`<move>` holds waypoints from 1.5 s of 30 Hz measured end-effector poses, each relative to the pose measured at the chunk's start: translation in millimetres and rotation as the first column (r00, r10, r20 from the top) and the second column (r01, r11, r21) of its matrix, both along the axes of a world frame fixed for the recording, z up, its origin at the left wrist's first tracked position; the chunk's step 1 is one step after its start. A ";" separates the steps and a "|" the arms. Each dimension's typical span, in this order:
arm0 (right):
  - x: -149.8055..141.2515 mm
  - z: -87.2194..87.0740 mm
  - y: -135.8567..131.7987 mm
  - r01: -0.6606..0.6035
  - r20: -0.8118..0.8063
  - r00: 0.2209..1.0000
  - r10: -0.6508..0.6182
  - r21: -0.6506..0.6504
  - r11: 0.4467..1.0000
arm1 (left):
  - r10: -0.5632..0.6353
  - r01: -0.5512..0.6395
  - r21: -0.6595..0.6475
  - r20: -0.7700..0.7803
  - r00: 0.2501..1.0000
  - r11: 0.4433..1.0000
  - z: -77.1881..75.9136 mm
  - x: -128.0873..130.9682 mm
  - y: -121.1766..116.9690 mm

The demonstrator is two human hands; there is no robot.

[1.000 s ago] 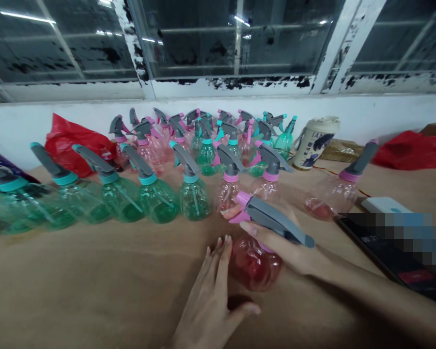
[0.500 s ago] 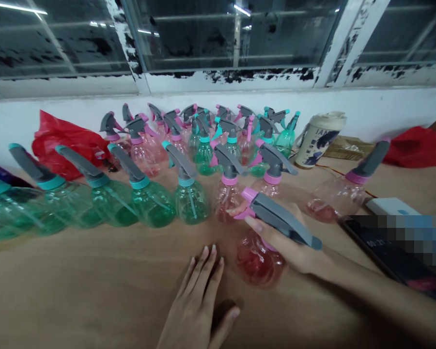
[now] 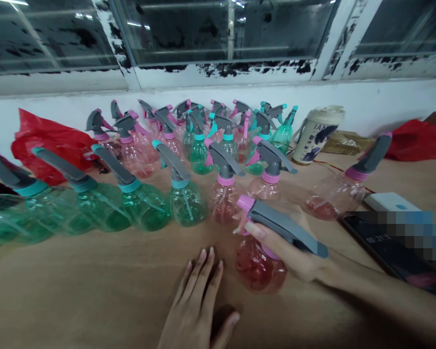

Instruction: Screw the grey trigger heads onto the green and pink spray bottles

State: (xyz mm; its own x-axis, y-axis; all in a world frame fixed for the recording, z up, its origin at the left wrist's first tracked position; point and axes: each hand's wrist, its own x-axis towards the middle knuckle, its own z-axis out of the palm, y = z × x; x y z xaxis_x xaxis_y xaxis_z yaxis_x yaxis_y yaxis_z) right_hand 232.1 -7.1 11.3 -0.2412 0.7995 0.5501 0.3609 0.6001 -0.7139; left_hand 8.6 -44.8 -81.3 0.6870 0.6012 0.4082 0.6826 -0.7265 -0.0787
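Note:
My right hand [image 3: 294, 242] is closed round the neck of a pink spray bottle [image 3: 257, 269] with a grey and pink trigger head. Its fingers wrap over the trigger, and the nozzle points to the left and away from me. Reddish clear plastic forms the bottle's round body, which is on or just above the table. Palm down on the wood, my left hand [image 3: 196, 300] lies with fingers stretched out, to the left of that bottle and apart from it. Just beyond stand a pink-collared spray bottle [image 3: 225, 198] and a green spray bottle [image 3: 187, 203].
Several green spray bottles [image 3: 145, 206] line the left side of the table [image 3: 76, 291]. More crowd the wall, near a red plastic bag [image 3: 51, 150]. A paper cup [image 3: 318, 135], another pink bottle [image 3: 334, 194] and a phone [image 3: 381, 247] stand or lie at the right.
The view has shifted slightly, so the bottles at left appear farther left. My right hand's fingers have drawn lower and closer in at the trigger. My left hand stays flat.

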 end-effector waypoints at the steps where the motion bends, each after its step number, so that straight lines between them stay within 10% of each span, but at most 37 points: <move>1: 0.4 0.1 -0.1 0.010 -0.003 1.000 -0.010 -0.001 1.000 | -0.001 0.001 0.013 -0.002 1.000 1.000 -0.1 -0.1 0.5; 45: 0.6 0.4 -0.2 -0.052 -0.135 0.990 0.035 -0.130 0.990 | 0.054 -0.054 0.022 -0.009 0.998 0.998 1.5 10.6 -0.8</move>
